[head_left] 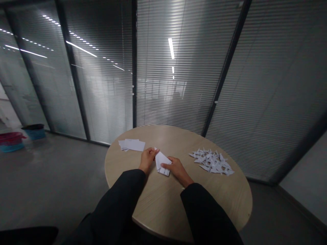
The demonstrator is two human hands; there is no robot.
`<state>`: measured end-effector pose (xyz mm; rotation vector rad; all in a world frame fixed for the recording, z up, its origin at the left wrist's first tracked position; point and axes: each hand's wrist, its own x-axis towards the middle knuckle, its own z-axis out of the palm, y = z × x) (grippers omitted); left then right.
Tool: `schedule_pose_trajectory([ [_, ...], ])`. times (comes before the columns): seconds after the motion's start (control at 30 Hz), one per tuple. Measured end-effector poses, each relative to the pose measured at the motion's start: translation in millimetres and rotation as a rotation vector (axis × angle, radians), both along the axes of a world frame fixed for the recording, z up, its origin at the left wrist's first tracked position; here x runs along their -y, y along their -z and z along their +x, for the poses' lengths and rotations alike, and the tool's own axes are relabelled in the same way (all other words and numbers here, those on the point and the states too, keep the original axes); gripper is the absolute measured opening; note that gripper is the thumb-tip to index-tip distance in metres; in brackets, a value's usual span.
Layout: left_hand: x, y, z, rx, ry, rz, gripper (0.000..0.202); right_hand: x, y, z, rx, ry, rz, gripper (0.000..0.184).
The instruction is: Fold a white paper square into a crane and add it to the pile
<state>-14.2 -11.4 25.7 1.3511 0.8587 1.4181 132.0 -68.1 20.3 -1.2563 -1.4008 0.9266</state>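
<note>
A partly folded sheet of white paper (161, 159) is held between my two hands above the middle of the round table. At its upper left corner, my left hand (148, 158) pinches the pointed tip. My right hand (176, 168) grips the right side, its thumb lying across the front of the folds. Dark printed marks show along the paper's lower edge. To the left lies a small stack of white paper sheets (135, 145), slightly fanned. Off to the right, a heap of folded white paper pieces with pointed ends (213, 161) rests on the tabletop.
The round wooden table (158, 207) stands close to a glass partition with blinds (176, 109). On the grey floor at the far left are a blue bin with a red liner (11, 142) and a blue bin with a black liner (34, 132).
</note>
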Motion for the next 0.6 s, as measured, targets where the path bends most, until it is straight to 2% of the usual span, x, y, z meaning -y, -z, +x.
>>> schedule_pose_trajectory([
  [0.2,1.1,-1.8,0.9,-0.057,-0.025,0.041,0.038,3.7,0.7,-1.1,-0.055,-0.079,-0.080,0.036],
  [0.53,-1.2,8.1,5.3,-0.010,0.198,-0.085,0.040,2.0,2.3,0.0,-0.105,-0.031,-0.090,0.033],
  [0.6,-0.7,8.9,4.6,-0.016,0.197,-0.072,0.040,2.5,1.5,-0.9,-0.116,-0.036,-0.102,0.033],
])
